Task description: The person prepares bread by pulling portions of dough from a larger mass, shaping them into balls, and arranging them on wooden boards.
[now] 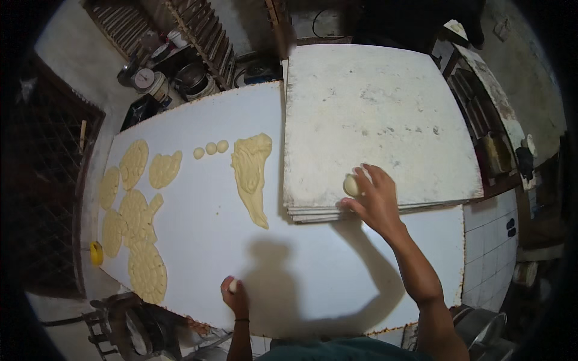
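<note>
My right hand (376,195) reaches over the near edge of a stack of pale boards (379,114). Its thumb and curved fingers are around a round dough ball (351,185); whether the ball rests on the top board I cannot tell. Near the table's front edge, my left hand (236,298) is closed around a smaller piece of dough (233,285), partly hidden by the fingers. A long, folded strip of dough (251,174) lies on the white table (198,222) left of the boards. Beside it sit three dough balls (211,148) in a short row.
Several flattened, dimpled dough pieces (146,271) cover the table's left side. A yellow round object (96,253) is at the left edge. Behind the table are a dial scale (144,79) and a dark pot (191,78). Metal pans (481,325) stand at the lower right.
</note>
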A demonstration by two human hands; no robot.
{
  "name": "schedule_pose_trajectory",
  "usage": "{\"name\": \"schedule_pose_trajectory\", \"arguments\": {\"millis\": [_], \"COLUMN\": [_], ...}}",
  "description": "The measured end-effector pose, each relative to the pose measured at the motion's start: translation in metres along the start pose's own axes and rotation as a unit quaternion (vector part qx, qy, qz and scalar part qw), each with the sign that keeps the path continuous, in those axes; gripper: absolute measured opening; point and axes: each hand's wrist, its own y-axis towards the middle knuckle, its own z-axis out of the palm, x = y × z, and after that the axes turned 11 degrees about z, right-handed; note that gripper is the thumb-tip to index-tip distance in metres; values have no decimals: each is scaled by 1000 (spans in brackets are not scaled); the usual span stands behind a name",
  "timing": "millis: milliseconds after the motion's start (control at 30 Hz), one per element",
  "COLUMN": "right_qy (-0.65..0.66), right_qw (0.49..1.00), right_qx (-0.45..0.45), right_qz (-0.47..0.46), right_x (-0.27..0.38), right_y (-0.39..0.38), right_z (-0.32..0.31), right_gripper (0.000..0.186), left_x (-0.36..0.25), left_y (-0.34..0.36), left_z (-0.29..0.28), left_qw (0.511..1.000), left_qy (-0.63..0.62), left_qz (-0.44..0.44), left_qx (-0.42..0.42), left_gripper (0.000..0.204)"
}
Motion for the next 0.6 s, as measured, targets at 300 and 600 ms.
{"name": "schedule_pose_trajectory", "arguments": {"millis": [300,600], "right_qy": [261,276], "right_qw": [923,899], "right_qx": [-93,-71], "right_qz": [268,332], "right_x": [-30,-1], "right_y": [-135,-216], "right_z": [-1,9], "right_gripper": [23,14], "left_x": [-230,-257], "left_y": [128,165], "left_z": [111,125], "left_qw": [921,802], "left_qy": [-130,35], "left_qz": [265,508], "left_qx": [253,311], "left_gripper": [37,51]}}
